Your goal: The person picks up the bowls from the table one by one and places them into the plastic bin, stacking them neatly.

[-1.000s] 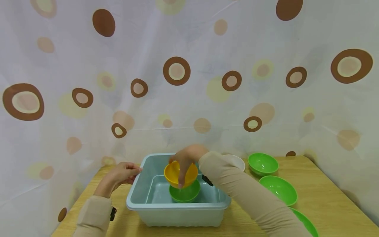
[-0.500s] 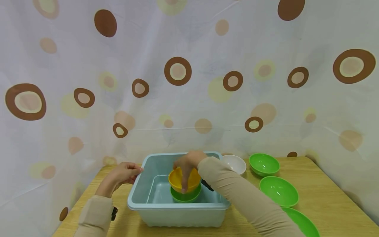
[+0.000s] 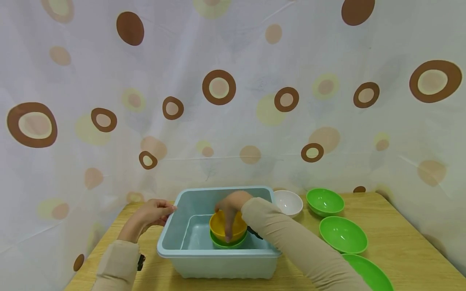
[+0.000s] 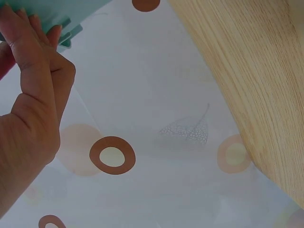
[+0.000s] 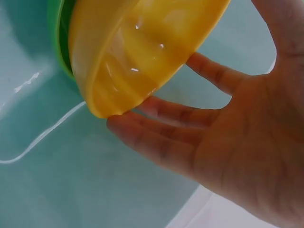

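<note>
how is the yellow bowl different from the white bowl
The yellow bowl sits inside the pale blue tub, nested in a green bowl; the white bowl stands on the wooden table just outside the tub's right rear corner. The right hand has its fingers on the yellow bowl; nothing touches the white bowl. Both stand upright, open side up, and look empty.

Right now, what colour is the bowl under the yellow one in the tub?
Green bowl; the head view shows it best.

a white curtain (image 3: 233,60) with brown and yellow circles hangs behind a light wooden table (image 3: 407,242).
</note>
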Motion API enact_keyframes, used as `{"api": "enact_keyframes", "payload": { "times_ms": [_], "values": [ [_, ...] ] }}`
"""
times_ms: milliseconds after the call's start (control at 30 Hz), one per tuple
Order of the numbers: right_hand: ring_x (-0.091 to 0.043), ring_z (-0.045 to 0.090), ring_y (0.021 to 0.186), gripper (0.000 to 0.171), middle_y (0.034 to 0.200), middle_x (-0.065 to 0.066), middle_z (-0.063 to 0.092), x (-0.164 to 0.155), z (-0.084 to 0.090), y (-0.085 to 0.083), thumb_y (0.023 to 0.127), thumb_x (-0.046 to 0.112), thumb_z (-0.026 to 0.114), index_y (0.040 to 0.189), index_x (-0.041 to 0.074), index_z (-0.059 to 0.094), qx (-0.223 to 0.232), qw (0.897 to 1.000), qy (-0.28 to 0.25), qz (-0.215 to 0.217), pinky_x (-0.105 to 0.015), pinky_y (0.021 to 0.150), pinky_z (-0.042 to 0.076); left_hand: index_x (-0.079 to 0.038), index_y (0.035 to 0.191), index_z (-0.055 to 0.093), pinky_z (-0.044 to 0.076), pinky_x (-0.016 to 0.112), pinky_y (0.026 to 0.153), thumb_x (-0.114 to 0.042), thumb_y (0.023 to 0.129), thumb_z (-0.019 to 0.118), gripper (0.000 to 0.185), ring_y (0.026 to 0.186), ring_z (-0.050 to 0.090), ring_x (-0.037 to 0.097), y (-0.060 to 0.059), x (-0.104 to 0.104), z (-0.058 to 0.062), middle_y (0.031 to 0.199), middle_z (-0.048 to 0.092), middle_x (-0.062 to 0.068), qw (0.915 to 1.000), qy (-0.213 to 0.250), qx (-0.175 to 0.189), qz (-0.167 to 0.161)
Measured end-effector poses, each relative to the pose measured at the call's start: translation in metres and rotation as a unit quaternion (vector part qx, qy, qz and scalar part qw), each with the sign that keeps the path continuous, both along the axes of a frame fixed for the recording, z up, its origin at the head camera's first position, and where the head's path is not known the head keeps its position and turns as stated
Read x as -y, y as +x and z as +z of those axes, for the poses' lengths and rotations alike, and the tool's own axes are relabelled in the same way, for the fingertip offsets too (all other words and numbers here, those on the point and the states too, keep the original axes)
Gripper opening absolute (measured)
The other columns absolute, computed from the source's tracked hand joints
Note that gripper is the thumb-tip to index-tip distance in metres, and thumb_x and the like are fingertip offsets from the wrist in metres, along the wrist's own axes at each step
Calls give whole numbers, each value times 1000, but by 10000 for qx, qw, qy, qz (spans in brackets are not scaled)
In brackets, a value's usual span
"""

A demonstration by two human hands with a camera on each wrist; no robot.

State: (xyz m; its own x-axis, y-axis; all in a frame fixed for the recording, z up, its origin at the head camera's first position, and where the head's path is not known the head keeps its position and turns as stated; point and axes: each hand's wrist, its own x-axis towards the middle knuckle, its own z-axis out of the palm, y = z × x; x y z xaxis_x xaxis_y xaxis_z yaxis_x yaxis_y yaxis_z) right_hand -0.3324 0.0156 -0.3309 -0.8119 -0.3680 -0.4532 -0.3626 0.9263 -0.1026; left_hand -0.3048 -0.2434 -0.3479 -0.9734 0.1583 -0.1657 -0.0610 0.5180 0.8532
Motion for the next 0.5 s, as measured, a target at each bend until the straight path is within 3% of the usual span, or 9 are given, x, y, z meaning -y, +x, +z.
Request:
{"api": "enact_keyframes", "payload": {
  "times_ms": [233,500],
  "values": [
    [-20,48,101,95,114,3,55,6,-5,6,49,47,94,131,35,49,-239,9996,95,74,-36,87,49,4,98,61,56,31,67,-14,97,58,19,68,58,17,0,1,-1,81,59,8,10000,25,21,-19],
    [-20,47,99,96,113,0,53,9,-9,5,51,43,94,133,32,44,-33,9998,46,-192,-35,83,51,3,97,61,55,31,67,-15,97,58,19,69,58,17,0,0,0,82,59,8,10000,-37,21,31]
  ]
}}
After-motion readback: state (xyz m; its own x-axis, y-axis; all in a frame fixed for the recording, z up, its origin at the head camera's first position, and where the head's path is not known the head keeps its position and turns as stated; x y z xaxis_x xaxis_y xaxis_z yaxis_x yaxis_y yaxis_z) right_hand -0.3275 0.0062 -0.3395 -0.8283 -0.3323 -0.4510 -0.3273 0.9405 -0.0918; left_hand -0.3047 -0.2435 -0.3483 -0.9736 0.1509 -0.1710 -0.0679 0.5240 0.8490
